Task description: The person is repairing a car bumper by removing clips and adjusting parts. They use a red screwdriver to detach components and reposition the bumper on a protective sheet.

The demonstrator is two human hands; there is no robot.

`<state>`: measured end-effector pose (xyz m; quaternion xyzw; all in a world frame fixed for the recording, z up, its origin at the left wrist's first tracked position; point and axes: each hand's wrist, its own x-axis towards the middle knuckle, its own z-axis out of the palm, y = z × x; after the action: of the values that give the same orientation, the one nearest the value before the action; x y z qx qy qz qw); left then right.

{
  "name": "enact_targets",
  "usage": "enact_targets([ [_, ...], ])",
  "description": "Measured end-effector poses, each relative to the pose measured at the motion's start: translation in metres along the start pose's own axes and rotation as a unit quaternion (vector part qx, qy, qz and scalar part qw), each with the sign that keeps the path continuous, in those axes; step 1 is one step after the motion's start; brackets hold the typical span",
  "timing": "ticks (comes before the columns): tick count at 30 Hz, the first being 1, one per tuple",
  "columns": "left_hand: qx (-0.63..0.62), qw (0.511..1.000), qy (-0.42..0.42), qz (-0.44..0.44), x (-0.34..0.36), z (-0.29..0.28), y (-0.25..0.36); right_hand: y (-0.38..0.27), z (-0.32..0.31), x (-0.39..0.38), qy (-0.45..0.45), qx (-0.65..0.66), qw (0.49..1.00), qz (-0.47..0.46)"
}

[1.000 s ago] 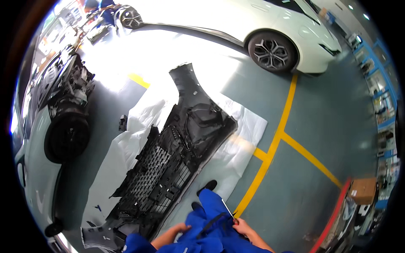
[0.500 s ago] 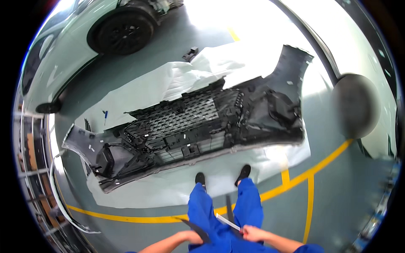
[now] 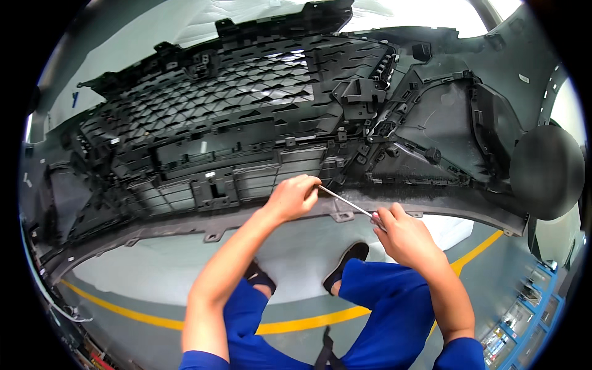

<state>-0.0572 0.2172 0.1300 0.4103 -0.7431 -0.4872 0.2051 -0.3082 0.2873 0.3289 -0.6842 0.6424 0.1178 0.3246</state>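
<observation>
A black car bumper (image 3: 259, 132) with a mesh grille lies inner side up on a pale sheet, spread in front of my feet. My right hand (image 3: 407, 237) is closed round the handle end of a screwdriver (image 3: 346, 201), whose thin metal shaft slants up and left above the bumper's lower edge. At the tip end, my left hand (image 3: 295, 198) is closed, thumb and forefinger pinched at the shaft. Its fingers hide the tip and whatever part of the bumper lies beneath. Clips and brackets line the right section, just beyond both hands.
The pale sheet (image 3: 172, 265) covers the floor under the bumper, and a yellow line (image 3: 290, 327) crosses behind my shoes. A blue pen-like thing (image 3: 75, 99) lies at far left. A blue rack (image 3: 524, 320) stands at lower right. A blurred dark round patch covers the right side.
I have bent down closer to the bumper. Both hands have risen from beside my thighs to its lower edge, and my left hand has come to the screwdriver's far end.
</observation>
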Motion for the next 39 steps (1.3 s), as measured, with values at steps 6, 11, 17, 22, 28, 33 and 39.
enact_targets([
  [6,0.120,0.964,-0.035,0.236,0.054,0.046,-0.056,0.041,0.030,0.034,0.012,-0.036,0.999,-0.017],
  [11,0.127,0.966,-0.030,0.221,0.050,0.116,-0.082,0.052,0.044,0.037,0.084,0.018,0.996,0.009],
  [17,0.175,0.963,-0.075,0.193,0.052,0.120,-0.074,0.061,0.078,0.023,0.170,0.051,0.984,0.024],
  [22,0.163,0.961,-0.077,0.208,0.065,0.125,-0.082,0.063,0.084,0.029,0.166,0.019,0.986,0.017],
  [28,0.229,0.956,-0.099,0.153,0.056,0.124,-0.075,0.058,0.085,0.040,0.165,0.013,0.986,0.006],
  [33,0.241,0.954,-0.093,0.151,0.062,0.127,-0.079,0.055,0.088,0.051,0.150,-0.009,0.989,-0.006],
  [39,0.232,0.958,-0.110,0.127,0.066,0.123,-0.072,0.051,0.085,0.051,0.152,-0.040,0.988,-0.010],
])
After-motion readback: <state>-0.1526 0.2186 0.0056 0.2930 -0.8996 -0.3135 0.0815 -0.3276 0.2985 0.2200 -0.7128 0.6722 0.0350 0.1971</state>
